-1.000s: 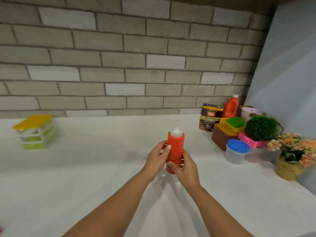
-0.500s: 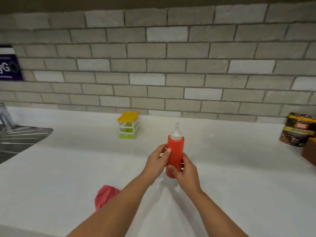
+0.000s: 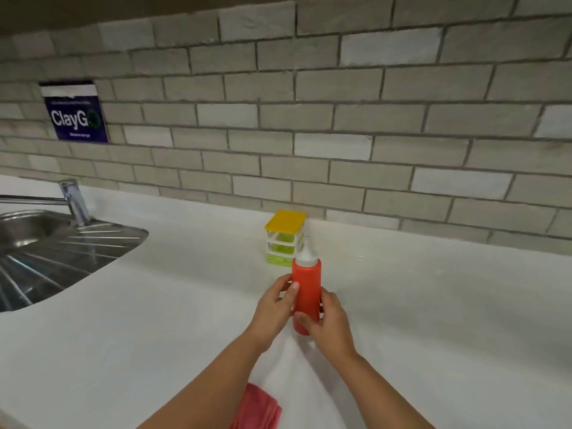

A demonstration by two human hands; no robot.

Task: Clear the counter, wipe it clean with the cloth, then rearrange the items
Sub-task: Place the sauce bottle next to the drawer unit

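Holding the red bottle (image 3: 306, 292) upright at mid-bench (image 3: 154, 335), our left hand (image 3: 274, 308) and right hand (image 3: 331, 323) both in a grip round it. Likely rearranging: next we pick a spot and set it down. The cloth (image 3: 257, 407) lies at the near edge.

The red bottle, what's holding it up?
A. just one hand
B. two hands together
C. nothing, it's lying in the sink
B: the left hand and the right hand both grip the red bottle, one on each side, above the counter.
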